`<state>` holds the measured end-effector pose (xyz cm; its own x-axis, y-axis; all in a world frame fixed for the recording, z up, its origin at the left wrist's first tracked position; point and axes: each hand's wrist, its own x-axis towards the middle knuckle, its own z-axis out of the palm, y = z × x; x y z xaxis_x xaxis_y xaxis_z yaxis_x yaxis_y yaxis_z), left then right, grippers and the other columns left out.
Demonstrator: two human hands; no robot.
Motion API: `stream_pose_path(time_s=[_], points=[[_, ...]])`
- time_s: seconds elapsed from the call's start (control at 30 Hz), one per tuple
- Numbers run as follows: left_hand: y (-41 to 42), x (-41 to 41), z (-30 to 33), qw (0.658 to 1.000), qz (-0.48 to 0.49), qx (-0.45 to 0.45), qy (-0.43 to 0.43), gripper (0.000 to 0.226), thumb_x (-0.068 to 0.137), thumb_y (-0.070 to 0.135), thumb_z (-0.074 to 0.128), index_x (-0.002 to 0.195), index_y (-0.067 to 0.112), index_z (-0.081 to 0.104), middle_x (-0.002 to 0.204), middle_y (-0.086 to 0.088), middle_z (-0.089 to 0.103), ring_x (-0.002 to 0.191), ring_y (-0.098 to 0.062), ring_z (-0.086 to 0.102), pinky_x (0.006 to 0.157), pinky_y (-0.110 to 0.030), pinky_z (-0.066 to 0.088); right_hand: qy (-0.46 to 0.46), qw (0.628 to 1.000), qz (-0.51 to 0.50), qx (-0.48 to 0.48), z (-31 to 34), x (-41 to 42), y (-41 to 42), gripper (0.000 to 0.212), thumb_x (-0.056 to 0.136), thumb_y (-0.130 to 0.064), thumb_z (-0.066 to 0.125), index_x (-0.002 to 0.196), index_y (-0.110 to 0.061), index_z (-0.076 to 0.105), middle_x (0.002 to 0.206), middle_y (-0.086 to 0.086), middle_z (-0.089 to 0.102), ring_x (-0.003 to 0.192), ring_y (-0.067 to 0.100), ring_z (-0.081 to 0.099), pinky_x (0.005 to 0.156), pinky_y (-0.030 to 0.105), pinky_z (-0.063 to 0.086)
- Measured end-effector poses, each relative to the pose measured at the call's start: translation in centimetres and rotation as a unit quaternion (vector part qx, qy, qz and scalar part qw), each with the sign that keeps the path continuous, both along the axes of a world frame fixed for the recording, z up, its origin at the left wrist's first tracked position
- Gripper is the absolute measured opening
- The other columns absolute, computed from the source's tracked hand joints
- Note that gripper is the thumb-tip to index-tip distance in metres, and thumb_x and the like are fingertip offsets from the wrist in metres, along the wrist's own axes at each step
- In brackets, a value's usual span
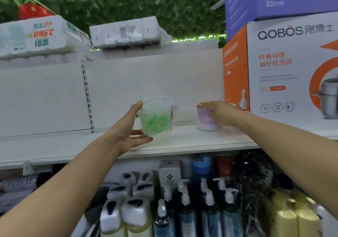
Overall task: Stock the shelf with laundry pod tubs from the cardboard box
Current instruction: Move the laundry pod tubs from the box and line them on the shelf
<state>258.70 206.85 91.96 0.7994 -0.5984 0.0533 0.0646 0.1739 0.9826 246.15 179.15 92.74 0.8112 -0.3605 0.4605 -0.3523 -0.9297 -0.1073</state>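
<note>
Two tubs on shelf (192, 141): left hand (128, 129) cups green tub (155, 116); right hand (219, 112) grips pink tub (206, 121) at 3 o'clock.

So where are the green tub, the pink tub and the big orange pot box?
green tub (157, 117), head view, its clear front wall
pink tub (205, 121), head view, its label
orange pot box (236, 76), head view, its orange side
</note>
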Motion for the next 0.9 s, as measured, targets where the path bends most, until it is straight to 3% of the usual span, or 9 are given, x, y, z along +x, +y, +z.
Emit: stream_pose_path(time_s=[0.3, 0.37, 0.43, 0.5, 0.63, 0.77, 0.83, 0.9], points=[[-1.2, 3.2, 0.2, 0.999, -0.019, 0.043, -0.005, 0.056, 0.082, 0.056, 0.062, 0.118, 0.014, 0.055, 0.111, -0.024, 0.054, 0.095, -0.036, 0.064, 0.078, -0.045, 0.058, -0.01, 1.0, -0.019, -0.004, -0.7, 3.0, -2.5, 0.072, 0.087, 0.007, 0.034, 0.143, -0.038, 0.034, 0.134, 0.005, 0.05, 0.116, 0.031, 0.047, 0.096, 0.044, 0.043], [-1.3, 3.6, 0.3, 0.998, -0.02, 0.062, -0.008, 0.054, 0.084, 0.054, 0.061, 0.109, 0.007, 0.054, 0.105, -0.022, 0.057, 0.094, -0.036, 0.064, 0.076, -0.045, 0.057, 0.018, 1.0, -0.019, 0.005, -0.4, 2.8, -2.2, 0.069, 0.088, 0.004, 0.036, 0.145, -0.035, 0.03, 0.144, 0.007, 0.041, 0.126, 0.032, 0.04, 0.104, 0.044, 0.037], [-1.4, 4.0, 0.7, 0.995, -0.024, 0.093, -0.024, 0.053, 0.084, 0.05, 0.059, 0.105, 0.001, 0.053, 0.101, -0.022, 0.058, 0.089, -0.037, 0.066, 0.075, -0.046, 0.058, 0.044, 0.998, -0.029, -0.017, -0.1, 2.4, -1.3, 0.064, 0.093, -0.007, 0.042, 0.149, -0.031, 0.023, 0.156, 0.006, 0.021, 0.14, 0.03, 0.022, 0.115, 0.042, 0.022], [-1.4, 4.4, 1.3, 0.988, -0.03, 0.138, -0.057, 0.054, 0.084, 0.048, 0.058, 0.106, -0.001, 0.055, 0.1, -0.023, 0.061, 0.083, -0.038, 0.067, 0.073, -0.045, 0.059, 0.008, 0.999, -0.022, -0.05, -0.5, 1.7, 0.2, 0.062, 0.095, -0.018, 0.046, 0.149, -0.032, 0.019, 0.159, 0.003, 0.011, 0.144, 0.026, 0.013, 0.117, 0.043, 0.016], [-1.3, 4.4, 2.3, 0.975, -0.034, 0.191, -0.111, 0.046, 0.085, 0.046, 0.057, 0.1, 0.003, 0.057, 0.094, -0.022, 0.067, 0.075, -0.036, 0.068, 0.074, -0.043, 0.058, -0.105, 0.993, 0.023, -0.041, -1.8, -0.5, 3.5, 0.049, 0.097, -0.022, 0.046, 0.143, -0.033, 0.036, 0.154, -0.003, 0.026, 0.142, 0.018, 0.021, 0.115, 0.041, 0.023], [-2.0, 4.2, 2.0, 0.97, 0.012, 0.174, -0.167, 0.039, 0.09, 0.041, 0.055, 0.103, 0.004, 0.057, 0.092, -0.017, 0.063, 0.069, -0.031, 0.065, 0.074, -0.041, 0.059, -0.078, 0.995, 0.004, -0.07, -1.8, -2.6, 5.6, 0.036, 0.098, -0.026, 0.043, 0.132, -0.031, 0.053, 0.147, -0.007, 0.038, 0.133, 0.016, 0.036, 0.106, 0.038, 0.032], [-2.4, 4.5, 1.4, 0.941, 0.091, 0.189, -0.265, 0.044, 0.09, 0.044, 0.051, 0.111, 0.006, 0.058, 0.109, -0.012, 0.063, 0.087, -0.031, 0.064, 0.084, -0.043, 0.056, -0.063, 0.996, -0.009, -0.064, -1.7, -3.5, 6.2, 0.033, 0.098, -0.026, 0.043, 0.127, -0.03, 0.057, 0.139, -0.008, 0.046, 0.125, 0.016, 0.046, 0.099, 0.035, 0.038], [-2.2, 4.2, 0.8, 0.867, 0.193, 0.206, -0.412, 0.045, 0.091, 0.05, 0.041, 0.116, 0.016, 0.059, 0.119, -0.003, 0.061, 0.108, -0.029, 0.054, 0.091, -0.041, 0.047, -0.064, 0.995, -0.031, -0.066, -1.6, -4.1, 6.6, 0.03, 0.097, -0.028, 0.044, 0.122, -0.032, 0.06, 0.132, -0.01, 0.053, 0.119, 0.018, 0.051, 0.095, 0.037, 0.043]])
